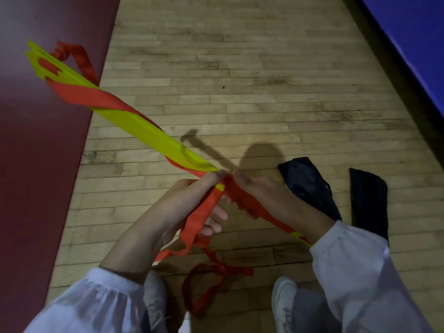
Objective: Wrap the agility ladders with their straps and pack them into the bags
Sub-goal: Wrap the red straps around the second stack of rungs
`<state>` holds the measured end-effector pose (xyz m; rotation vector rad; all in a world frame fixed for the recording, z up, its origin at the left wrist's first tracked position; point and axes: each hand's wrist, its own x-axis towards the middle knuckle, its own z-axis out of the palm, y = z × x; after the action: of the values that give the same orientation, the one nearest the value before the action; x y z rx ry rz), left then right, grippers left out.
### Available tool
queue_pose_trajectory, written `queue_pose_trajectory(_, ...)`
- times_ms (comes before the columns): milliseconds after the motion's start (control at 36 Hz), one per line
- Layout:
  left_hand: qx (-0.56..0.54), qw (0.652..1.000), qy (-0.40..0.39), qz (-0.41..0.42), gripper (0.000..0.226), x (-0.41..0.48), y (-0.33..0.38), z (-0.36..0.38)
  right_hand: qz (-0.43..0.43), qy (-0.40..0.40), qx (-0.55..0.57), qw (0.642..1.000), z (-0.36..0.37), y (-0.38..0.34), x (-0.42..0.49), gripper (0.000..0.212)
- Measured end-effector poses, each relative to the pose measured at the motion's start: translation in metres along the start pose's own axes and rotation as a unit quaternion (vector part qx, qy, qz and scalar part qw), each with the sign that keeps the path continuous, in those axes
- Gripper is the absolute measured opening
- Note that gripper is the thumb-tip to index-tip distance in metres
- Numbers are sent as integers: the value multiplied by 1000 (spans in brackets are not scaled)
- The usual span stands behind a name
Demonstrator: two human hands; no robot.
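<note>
A bundle of yellow agility-ladder rungs (134, 123) slants from the upper left down to my hands, with a red strap (96, 97) spiralling round it. My right hand (262, 195) grips the near part of the bundle, fingers curled over the red wraps. My left hand (192, 203) holds the loose red strap (199, 219) just beside it, thumb up by the bundle. The strap's free end (216, 280) hangs down in a loop to the floor between my shoes. Two dark bags (310, 183) (370, 203) lie on the floor to the right.
The wooden floor (240, 80) stretches ahead. A dark red mat (36, 164) covers the left side and a blue mat (413, 44) edges the upper right. My white shoes (286, 299) stand at the bottom.
</note>
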<state>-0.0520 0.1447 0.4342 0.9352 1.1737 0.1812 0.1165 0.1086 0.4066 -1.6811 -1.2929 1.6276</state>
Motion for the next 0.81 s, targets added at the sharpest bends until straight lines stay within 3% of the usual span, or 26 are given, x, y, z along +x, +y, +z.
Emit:
queue_pose_trajectory(222, 3, 1000, 2, -11, 73, 2, -1, -6, -24, 47, -36, 998, -3, 3, 3, 68)
queue_pose_trajectory(806, -23, 997, 44, 60, 36, 7, -4, -2, -23, 113, -133, 984, 4, 8, 6, 71)
